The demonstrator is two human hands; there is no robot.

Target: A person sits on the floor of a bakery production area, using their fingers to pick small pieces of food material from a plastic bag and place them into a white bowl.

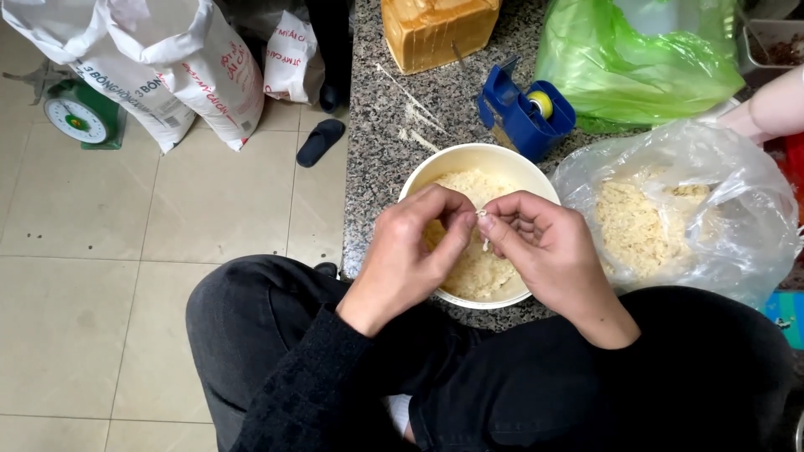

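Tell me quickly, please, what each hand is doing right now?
Left hand: closed, pinching a small pale strand over the cream bowl.
Right hand: closed, pinching the same strand.

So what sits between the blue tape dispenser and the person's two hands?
In the head view, the far rim of the cream bowl and the pale shreds inside it lie between the blue tape dispenser and the hands.

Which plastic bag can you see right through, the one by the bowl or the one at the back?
The clear plastic bag right of the cream bowl. Pale shredded stuff shows through it, while the green bag behind it is tinted and hides its contents.
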